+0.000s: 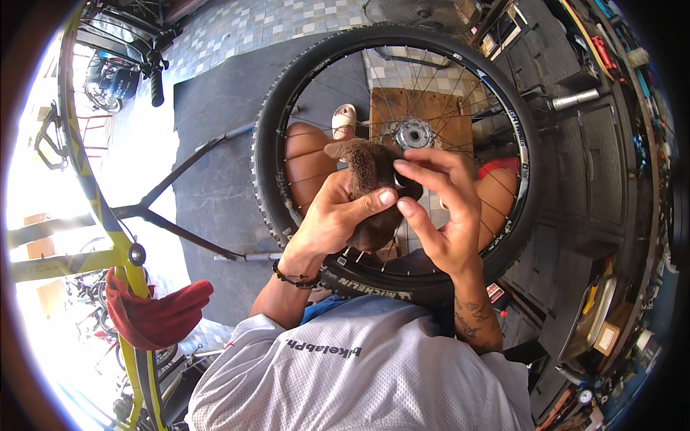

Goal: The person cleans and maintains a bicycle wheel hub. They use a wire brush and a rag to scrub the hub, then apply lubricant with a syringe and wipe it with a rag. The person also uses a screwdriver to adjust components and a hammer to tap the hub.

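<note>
A fuzzy brown rag is bunched in my left hand, whose thumb presses along its near side. Beside that thumb, a small dark part with a shiny silver spot shows at the rag's right edge; its exact kind is hard to make out. My right hand has thumb and fingertips curved around this part from the right. Beneath both hands, a bicycle wheel with a knobby black tyre rests across my legs. Its silver hub shows just beyond the rag.
At left stands a yellow-green bike frame with a red cloth draped on it. A dark forked stand leg lies over the black mat. Beneath the wheel is a wooden board. Dark cabinets line the right side.
</note>
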The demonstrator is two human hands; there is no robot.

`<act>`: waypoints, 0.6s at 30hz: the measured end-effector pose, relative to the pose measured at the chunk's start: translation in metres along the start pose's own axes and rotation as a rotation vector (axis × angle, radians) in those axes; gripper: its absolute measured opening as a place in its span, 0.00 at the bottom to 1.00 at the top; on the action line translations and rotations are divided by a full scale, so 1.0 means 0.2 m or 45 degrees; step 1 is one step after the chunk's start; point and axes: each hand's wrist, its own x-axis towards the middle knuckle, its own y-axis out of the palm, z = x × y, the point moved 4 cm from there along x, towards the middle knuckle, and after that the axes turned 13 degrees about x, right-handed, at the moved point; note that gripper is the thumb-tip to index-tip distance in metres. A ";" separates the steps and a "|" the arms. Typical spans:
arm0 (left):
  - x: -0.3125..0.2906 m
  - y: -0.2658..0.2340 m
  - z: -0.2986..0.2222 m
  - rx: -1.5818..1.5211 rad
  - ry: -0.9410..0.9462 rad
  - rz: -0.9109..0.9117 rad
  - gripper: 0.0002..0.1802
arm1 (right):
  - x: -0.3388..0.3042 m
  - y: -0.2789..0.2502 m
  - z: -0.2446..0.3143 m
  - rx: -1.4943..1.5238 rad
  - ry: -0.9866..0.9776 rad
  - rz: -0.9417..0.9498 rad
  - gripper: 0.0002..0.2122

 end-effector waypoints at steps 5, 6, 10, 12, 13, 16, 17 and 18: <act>0.02 0.01 0.01 0.428 -0.044 -0.040 0.19 | 0.00 0.01 -0.01 0.015 0.078 0.060 0.19; 0.02 0.00 0.00 0.426 -0.009 -0.029 0.21 | -0.01 0.01 -0.02 0.012 0.068 0.057 0.18; 0.01 -0.08 0.00 0.180 -0.158 -0.143 0.25 | -0.04 -0.05 -0.06 0.190 0.012 -0.014 0.15; 0.02 -0.16 -0.01 0.061 -0.123 -0.330 0.28 | -0.06 -0.11 -0.12 0.562 0.122 -0.210 0.15; 0.02 -0.19 -0.01 -0.029 -0.093 -0.363 0.29 | -0.08 -0.14 -0.15 0.742 0.164 -0.263 0.15; 0.03 -0.19 -0.02 -0.459 0.040 -0.158 0.35 | -0.12 -0.20 -0.22 1.254 0.261 -0.318 0.17; 0.02 -0.16 -0.03 -0.494 0.128 0.005 0.34 | -0.13 -0.19 -0.24 1.385 0.301 -0.307 0.17; 0.00 -0.12 -0.04 -0.491 0.119 0.104 0.33 | -0.15 -0.19 -0.27 1.440 0.377 -0.320 0.18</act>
